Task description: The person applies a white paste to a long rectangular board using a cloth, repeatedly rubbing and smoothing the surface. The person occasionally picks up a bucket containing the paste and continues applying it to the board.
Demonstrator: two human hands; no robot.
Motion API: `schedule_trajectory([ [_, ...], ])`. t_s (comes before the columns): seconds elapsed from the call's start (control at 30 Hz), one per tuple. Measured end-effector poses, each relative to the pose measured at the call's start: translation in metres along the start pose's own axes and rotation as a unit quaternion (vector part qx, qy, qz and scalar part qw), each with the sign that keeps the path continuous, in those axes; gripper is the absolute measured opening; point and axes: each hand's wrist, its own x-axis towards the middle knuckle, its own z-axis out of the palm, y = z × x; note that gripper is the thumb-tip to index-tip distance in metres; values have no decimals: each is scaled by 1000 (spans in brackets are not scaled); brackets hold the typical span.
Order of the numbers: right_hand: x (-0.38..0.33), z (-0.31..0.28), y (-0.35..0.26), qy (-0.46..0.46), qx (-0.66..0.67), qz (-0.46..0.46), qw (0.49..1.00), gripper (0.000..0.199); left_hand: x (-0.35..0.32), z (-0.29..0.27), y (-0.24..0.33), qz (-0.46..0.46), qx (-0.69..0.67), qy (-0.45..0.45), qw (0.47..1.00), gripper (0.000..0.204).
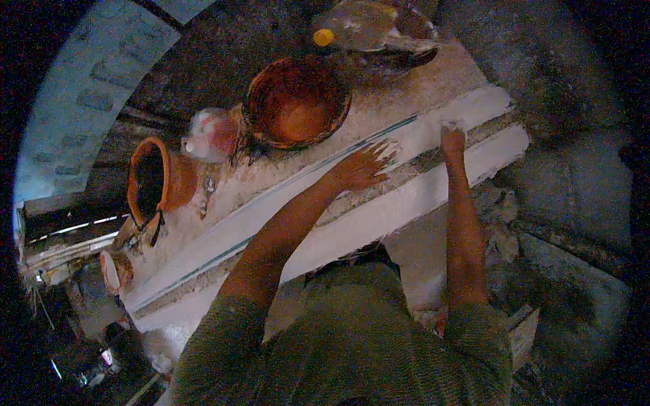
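Observation:
My left hand lies flat with fingers spread, on a long white strip that crosses the work surface at a slant. Its fingertips are coated white. Farther right, my right hand is closed over the same strip, with whitish matter at its far end; what the fingers grip is too unclear to name. A second white strip runs alongside, nearer to me. Between the two lies a rough grey-brown band, and a thin dark greenish line follows the far strip.
Beyond the strips sit a round reddish-brown bowl, a clear plastic bag with reddish contents and an orange clay pot on its side. A pale crumpled sack and a yellow round thing are at the far end.

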Motion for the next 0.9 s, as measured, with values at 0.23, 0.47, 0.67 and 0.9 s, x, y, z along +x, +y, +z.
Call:
schedule_trajectory([
  [0.23, -82, -14, -132, -47, 92, -66, 992, 45, -138, -20, 0, 10, 17, -89, 996, 74],
  [0.47, -133, -77, -230, 103, 103, -145, 979, 70, -322, -81, 34, -225, 27, -166, 960, 76],
  [0.67, -58, -22, -150, -54, -25, -157, 986, 59, -399, -70, 25, -270, 52, -94, 957, 76],
  [0.9, -73, 28, -142, -14, 55, -219, 974, 74, -403, -50, -7, -183, 57, -93, 977, 59],
])
